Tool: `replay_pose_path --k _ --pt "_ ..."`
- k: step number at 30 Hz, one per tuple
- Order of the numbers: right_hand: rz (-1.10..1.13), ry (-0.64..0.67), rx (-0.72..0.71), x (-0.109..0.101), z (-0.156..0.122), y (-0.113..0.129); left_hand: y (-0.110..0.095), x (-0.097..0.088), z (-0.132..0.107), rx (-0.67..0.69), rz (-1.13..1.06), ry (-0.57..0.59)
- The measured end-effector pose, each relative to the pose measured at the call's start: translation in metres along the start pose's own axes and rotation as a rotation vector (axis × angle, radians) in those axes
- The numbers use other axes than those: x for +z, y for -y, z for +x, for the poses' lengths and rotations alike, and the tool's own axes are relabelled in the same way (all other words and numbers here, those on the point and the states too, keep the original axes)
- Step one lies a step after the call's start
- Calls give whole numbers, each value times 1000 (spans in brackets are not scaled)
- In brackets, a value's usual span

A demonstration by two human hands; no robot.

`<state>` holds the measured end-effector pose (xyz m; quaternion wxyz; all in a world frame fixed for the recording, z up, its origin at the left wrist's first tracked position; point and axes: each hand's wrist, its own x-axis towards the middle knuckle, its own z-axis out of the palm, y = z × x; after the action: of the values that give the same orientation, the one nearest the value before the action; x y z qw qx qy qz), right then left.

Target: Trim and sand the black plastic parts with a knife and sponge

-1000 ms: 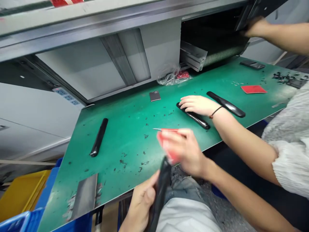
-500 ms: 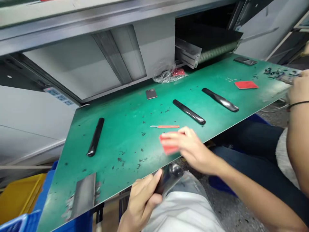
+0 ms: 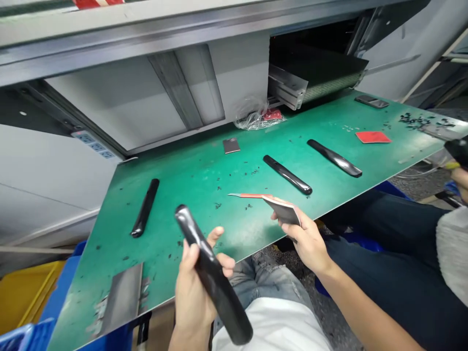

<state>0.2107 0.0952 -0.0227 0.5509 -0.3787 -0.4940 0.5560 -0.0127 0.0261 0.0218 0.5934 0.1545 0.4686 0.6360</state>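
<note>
My left hand (image 3: 199,280) is closed around a long glossy black plastic part (image 3: 215,273), which slants over the table's front edge with its narrower end up. My right hand (image 3: 305,239) grips a folded piece of sandpaper (image 3: 283,212), its grey side facing me, apart from the black part. Just behind that hand lies a craft knife (image 3: 250,195) with a red handle, its blade pointing left. Similar black parts lie on the table: one at the left (image 3: 146,207), one in the middle (image 3: 287,174) and one farther right (image 3: 334,158).
Black shavings dot the green table (image 3: 197,170). A grey plate (image 3: 122,297) lies at its front left corner, and a small dark pad (image 3: 231,146) towards the back. A red sheet (image 3: 373,137) and a phone (image 3: 371,101) lie right, near a co-worker's hand (image 3: 459,178).
My left hand has raised and turned the black part, now showing its length. My right hand has moved right and turned the sandpaper from its red side to grey. The co-worker's arm has shifted.
</note>
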Motion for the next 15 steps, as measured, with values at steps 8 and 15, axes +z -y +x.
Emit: replay_pose_path --k 8,15 --pt "253 91 119 -1 -16 -9 20 19 9 -216 -100 145" --pt "-394 346 -457 4 -1 17 22 7 2 -175 71 275"
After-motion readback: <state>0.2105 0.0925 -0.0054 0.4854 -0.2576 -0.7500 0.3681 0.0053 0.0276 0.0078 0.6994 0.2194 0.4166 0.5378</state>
